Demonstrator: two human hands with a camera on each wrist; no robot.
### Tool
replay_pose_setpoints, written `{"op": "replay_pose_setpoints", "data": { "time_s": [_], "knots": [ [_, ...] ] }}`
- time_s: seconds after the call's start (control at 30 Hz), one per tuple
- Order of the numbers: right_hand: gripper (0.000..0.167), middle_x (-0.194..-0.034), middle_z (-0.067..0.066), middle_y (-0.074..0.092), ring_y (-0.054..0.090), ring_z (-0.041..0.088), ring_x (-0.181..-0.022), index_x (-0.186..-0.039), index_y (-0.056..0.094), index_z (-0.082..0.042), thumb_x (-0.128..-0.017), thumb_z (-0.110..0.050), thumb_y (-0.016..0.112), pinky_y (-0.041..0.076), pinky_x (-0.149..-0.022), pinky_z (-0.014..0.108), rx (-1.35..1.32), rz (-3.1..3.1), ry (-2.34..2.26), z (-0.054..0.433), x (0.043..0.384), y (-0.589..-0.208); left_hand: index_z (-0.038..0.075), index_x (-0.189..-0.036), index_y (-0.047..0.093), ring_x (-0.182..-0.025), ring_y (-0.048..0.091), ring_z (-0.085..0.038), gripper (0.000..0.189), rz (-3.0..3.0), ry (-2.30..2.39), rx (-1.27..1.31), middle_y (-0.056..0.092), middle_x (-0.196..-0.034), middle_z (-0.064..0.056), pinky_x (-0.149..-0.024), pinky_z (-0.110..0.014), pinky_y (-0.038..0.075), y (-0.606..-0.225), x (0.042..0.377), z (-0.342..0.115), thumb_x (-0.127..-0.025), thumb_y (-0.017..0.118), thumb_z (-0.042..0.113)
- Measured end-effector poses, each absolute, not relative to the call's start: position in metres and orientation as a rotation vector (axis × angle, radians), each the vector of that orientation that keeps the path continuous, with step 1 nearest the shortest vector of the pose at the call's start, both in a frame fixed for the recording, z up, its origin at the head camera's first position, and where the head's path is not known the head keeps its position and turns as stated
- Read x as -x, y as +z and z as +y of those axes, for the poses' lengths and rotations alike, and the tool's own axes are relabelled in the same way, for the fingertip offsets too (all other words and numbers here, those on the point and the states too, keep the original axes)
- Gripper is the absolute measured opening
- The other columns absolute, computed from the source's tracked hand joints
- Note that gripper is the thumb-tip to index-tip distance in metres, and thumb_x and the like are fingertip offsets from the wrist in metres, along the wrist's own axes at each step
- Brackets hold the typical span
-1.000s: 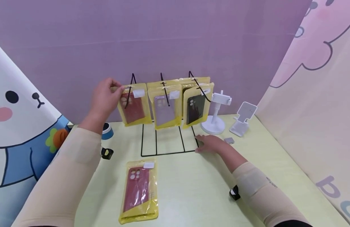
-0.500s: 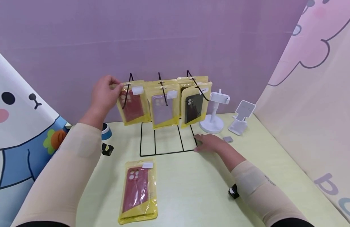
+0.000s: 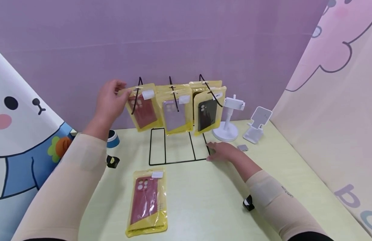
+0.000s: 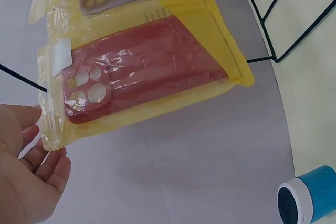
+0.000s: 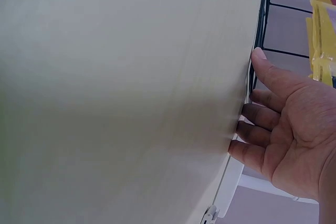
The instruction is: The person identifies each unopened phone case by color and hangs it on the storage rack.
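My left hand (image 3: 110,100) pinches the upper left corner of a yellow-edged clear pouch (image 3: 142,107) with a red phone case inside. The pouch hangs from the left hook of a black wire rack (image 3: 180,162). In the left wrist view, my thumb and fingers meet at the red case's pouch (image 4: 142,72) along its top edge. My right hand (image 3: 223,152) rests at the right side of the rack's base, fingers fairly straight. The right wrist view shows the hand's fingertips (image 5: 239,148) on the tabletop and the thumb against the black wire.
Pouches with a lilac case (image 3: 175,113) and a black case (image 3: 207,112) hang on the other hooks, more behind them. Another red case's pouch (image 3: 146,201) lies on the table in front. White phone stands (image 3: 226,130) are at right, a blue-and-white cylinder (image 3: 113,139) at left.
The left hand has swung the bottom of the hanging red case's pouch slightly to the right, tilting it. The right hand stays on the rack base.
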State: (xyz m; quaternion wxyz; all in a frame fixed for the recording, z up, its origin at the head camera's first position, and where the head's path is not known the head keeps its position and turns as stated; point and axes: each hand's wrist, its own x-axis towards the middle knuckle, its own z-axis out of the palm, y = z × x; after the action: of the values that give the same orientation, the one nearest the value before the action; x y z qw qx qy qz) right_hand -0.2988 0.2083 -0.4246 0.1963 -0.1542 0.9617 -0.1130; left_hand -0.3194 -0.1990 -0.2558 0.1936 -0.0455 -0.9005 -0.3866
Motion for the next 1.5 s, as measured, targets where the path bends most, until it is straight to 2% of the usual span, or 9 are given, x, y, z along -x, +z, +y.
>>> {"op": "replay_pose_setpoints", "data": {
  "time_s": [0.2,0.3,0.47,0.6,0.7,0.83,1.07,1.3,1.5],
  "knots": [
    [0.079,-0.159,0.011,0.032,0.032,0.036,-0.145,-0.154,0.033,-0.019,-0.09,-0.052,0.065,0.031,-0.116,0.052,0.409,2.686,-0.317,0.209,0.299,-0.427,0.014,-0.14,0.051,-0.13,0.045,-0.026,0.047,-2.43,-1.077,0.125,0.05,-0.142,-0.008,-0.109,-0.046,0.042,-0.261,0.3,-0.201,-0.1,0.053,0.038],
    [0.079,-0.159,0.011,0.032,0.032,0.036,-0.145,-0.154,0.034,-0.019,-0.09,-0.052,0.065,0.031,-0.116,0.052,0.398,2.688,-0.309,0.209,0.299,-0.427,0.011,-0.136,0.053,-0.126,0.046,-0.027,0.045,-2.385,-1.062,0.147,0.052,-0.136,-0.01,-0.106,-0.045,0.044,-0.264,0.289,-0.203,-0.099,0.054,0.037],
    [0.078,-0.159,0.012,0.032,0.032,0.037,-0.145,-0.154,0.034,-0.018,-0.09,-0.051,0.065,0.031,-0.115,0.053,0.418,2.691,-0.312,0.209,0.299,-0.426,0.006,-0.124,0.058,-0.11,0.049,-0.023,0.04,-2.338,-1.048,0.176,0.056,-0.119,-0.01,-0.091,-0.033,0.046,-0.272,0.264,-0.207,-0.099,0.056,0.036],
    [0.078,-0.158,0.013,0.032,0.032,0.037,-0.144,-0.154,0.034,-0.017,-0.091,-0.05,0.065,0.031,-0.115,0.052,0.43,2.697,-0.317,0.21,0.298,-0.425,0.008,-0.119,0.06,-0.097,0.052,-0.018,0.038,-2.385,-1.013,0.22,0.06,-0.107,-0.007,-0.079,-0.023,0.045,-0.282,0.242,-0.206,-0.098,0.056,0.039],
    [0.078,-0.159,0.013,0.032,0.032,0.037,-0.145,-0.154,0.034,-0.017,-0.091,-0.05,0.064,0.031,-0.116,0.052,0.428,2.697,-0.316,0.21,0.297,-0.425,0.009,-0.114,0.062,-0.09,0.056,-0.019,0.033,-2.496,-0.956,0.299,0.063,-0.101,-0.006,-0.075,-0.029,0.049,-0.295,0.232,-0.202,-0.099,0.056,0.038],
    [0.078,-0.158,0.014,0.032,0.032,0.038,-0.144,-0.154,0.033,-0.016,-0.091,-0.049,0.064,0.031,-0.115,0.053,0.437,2.697,-0.305,0.209,0.296,-0.424,0.012,-0.111,0.063,-0.088,0.061,-0.022,0.029,-2.733,-0.852,0.429,0.066,-0.1,-0.005,-0.074,-0.04,0.053,-0.321,0.226,-0.202,-0.1,0.054,0.038],
    [0.078,-0.158,0.015,0.033,0.033,0.038,-0.144,-0.154,0.033,-0.013,-0.092,-0.049,0.064,0.032,-0.115,0.052,0.449,2.703,-0.286,0.207,0.295,-0.422,0.014,-0.114,0.066,-0.093,0.062,-0.018,0.026,-3.125,-0.757,0.54,0.068,-0.104,-0.002,-0.075,-0.036,0.055,-0.371,0.226,-0.204,-0.096,0.063,0.033],
    [0.078,-0.158,0.015,0.033,0.032,0.038,-0.144,-0.154,0.034,-0.013,-0.091,-0.049,0.064,0.031,-0.115,0.053,0.451,2.707,-0.293,0.207,0.294,-0.421,0.008,-0.126,0.062,-0.105,0.062,-0.026,0.04,-3.333,-0.685,0.554,0.065,-0.121,-0.012,-0.086,-0.047,0.056,-0.403,0.223,-0.205,-0.095,0.064,0.032],
    [0.078,-0.158,0.016,0.032,0.032,0.038,-0.144,-0.154,0.033,-0.013,-0.092,-0.049,0.064,0.031,-0.115,0.053,0.449,2.7,-0.291,0.206,0.296,-0.422,0.008,-0.123,0.064,-0.095,0.056,-0.02,0.037,-3.363,-0.631,0.55,0.064,-0.112,-0.007,-0.086,-0.045,0.054,-0.416,0.22,-0.203,-0.092,0.068,0.027]
  ]
}}
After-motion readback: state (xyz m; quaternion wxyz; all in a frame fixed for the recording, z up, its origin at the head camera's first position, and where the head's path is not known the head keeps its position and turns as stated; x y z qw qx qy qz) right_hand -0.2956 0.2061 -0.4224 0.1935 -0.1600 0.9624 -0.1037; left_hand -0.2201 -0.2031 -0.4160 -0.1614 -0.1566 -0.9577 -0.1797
